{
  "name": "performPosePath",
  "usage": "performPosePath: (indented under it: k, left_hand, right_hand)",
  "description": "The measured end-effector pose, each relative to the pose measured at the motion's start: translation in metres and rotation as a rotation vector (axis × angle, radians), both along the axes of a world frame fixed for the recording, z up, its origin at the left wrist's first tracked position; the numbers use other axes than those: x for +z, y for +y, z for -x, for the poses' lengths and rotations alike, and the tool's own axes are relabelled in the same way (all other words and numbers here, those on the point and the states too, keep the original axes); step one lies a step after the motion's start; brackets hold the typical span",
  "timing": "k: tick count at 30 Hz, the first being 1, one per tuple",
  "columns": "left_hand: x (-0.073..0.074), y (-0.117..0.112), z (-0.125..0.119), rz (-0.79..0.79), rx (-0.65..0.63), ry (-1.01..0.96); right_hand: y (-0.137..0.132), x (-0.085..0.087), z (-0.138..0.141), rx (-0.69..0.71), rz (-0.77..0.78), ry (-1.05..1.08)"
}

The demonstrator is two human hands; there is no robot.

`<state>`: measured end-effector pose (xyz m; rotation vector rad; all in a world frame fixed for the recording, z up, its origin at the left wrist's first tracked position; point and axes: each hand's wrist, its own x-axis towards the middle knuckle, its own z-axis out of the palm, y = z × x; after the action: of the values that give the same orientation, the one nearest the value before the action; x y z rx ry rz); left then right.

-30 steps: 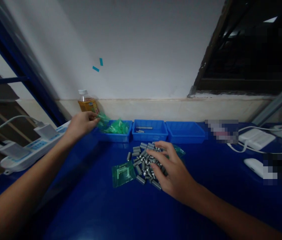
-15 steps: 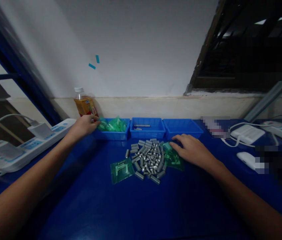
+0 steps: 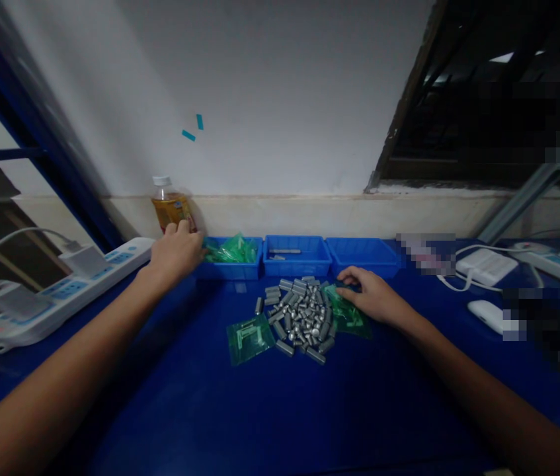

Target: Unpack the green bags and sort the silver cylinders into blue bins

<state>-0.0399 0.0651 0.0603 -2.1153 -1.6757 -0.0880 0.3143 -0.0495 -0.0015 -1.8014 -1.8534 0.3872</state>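
my left hand point(image 3: 176, 250) at left bin point(image 3: 233, 272), grip: can't tell. right hand point(image 3: 366, 292) loosely curled at green bag point(image 3: 352, 322), hold unclear; bag lies just right of metal parts point(image 3: 304, 316).

metal pieces point(image 3: 304, 317): shiny | bags point(image 3: 250, 338): glossy clear plastic | bins point(image 3: 297, 266): smooth plastic | tabletop point(image 3: 240, 416): glossy

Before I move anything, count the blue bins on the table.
3, in a row along the wall: the left bin, with green bags in it; the middle bin, with silvery pieces; the right bin beside that. Blurred patches at far right could hide more.
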Motion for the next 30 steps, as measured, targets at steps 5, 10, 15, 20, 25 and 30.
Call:
performPosePath:
  k: [5,10,15,20,25,30]
  left_hand:
    - [0.0,0.001,0.001,0.007,-0.059,-0.009]
    - [0.003,0.008,0.002,0.179,-0.024,-0.047]
    - [0.007,0.018,-0.003,0.159,-0.006,-0.065]
    - [0.013,0.028,-0.009,0.221,-0.004,-0.379]
    - [-0.002,0.035,-0.007,0.297,0.007,-0.48]
    - [-0.015,0.033,-0.008,0.294,-0.005,-0.376]
  right_hand:
    - [0.0,-0.005,0.003,-0.091,-0.004,-0.002]
    - [-0.002,-0.001,0.001,-0.084,0.007,-0.152]
    - [-0.003,0.001,0.002,-0.03,0.013,-0.233]
    - [-0.004,-0.001,0.006,-0.04,-0.026,-0.26]
    - [-0.006,-0.004,0.008,-0.042,-0.081,-0.206]
    - [-0.007,-0.004,0.012,-0.078,-0.135,0.001]
